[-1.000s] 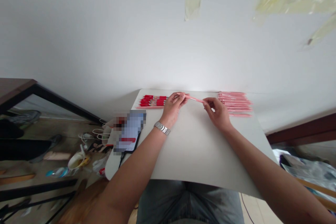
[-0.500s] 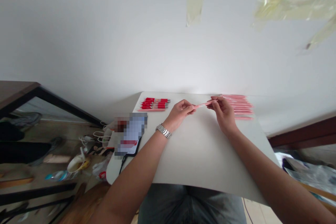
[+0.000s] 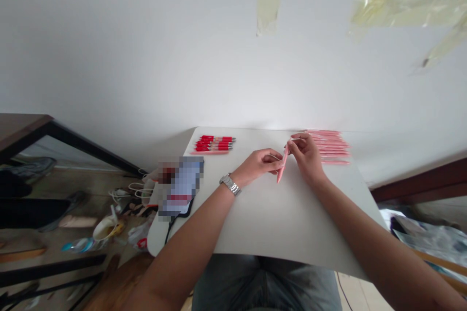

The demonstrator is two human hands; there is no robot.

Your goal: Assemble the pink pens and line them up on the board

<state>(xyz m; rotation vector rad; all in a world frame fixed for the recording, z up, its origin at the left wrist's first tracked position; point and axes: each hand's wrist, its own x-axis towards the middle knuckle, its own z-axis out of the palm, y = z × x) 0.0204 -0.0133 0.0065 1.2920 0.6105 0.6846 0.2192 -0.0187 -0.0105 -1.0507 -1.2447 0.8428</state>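
Note:
My right hand (image 3: 308, 158) pinches a pink pen barrel (image 3: 281, 169) that hangs tilted, tip down, over the white table (image 3: 277, 214). My left hand (image 3: 260, 163), with a metal watch on its wrist, is closed in a pinch on a thin refill (image 3: 276, 157) right beside the barrel. The two hands nearly touch above the table's middle. A row of pink pens (image 3: 330, 146) lies at the far right, just behind my right hand. A row of red pens (image 3: 214, 144) lies at the far left.
A phone (image 3: 179, 185) with a cable lies on the table's left edge. The white wall stands right behind the table. Cups, cables and clutter (image 3: 109, 223) cover the floor at the left, under a dark table frame. A wooden edge and bags are at the right.
The pink pen was held level between both hands. Now my right hand holds the barrel tilted downward, and my left hand has come nearer and pinches a thin piece beside it.

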